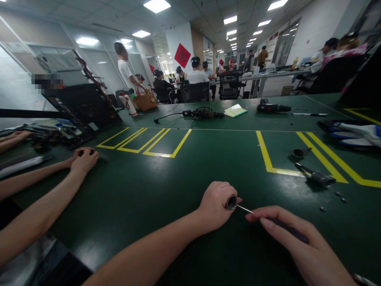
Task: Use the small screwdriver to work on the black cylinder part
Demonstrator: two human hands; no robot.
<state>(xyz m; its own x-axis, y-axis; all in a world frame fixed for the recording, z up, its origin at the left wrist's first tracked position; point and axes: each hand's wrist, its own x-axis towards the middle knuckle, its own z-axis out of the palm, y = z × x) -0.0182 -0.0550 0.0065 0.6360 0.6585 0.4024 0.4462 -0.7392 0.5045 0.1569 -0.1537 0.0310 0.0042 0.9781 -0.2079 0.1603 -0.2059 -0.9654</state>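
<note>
My left hand (214, 206) rests on the green table mat (143, 190), closed in a fist round a small dark cylindrical part (231, 202) whose round end faces right. My right hand (300, 242) is closed on a dark-handled screwdriver (285, 226). Its thin metal shaft (244, 208) points left, and the tip sits at the open end of the cylindrical part.
A co-worker's two forearms lie at the left, hands (85, 159) together near an opened laptop (83, 109). A second screwdriver (315, 175), a small round part (298, 152) and loose screws (339, 196) lie at right. An electric screwdriver (272, 107) and cable (202, 113) lie farther back.
</note>
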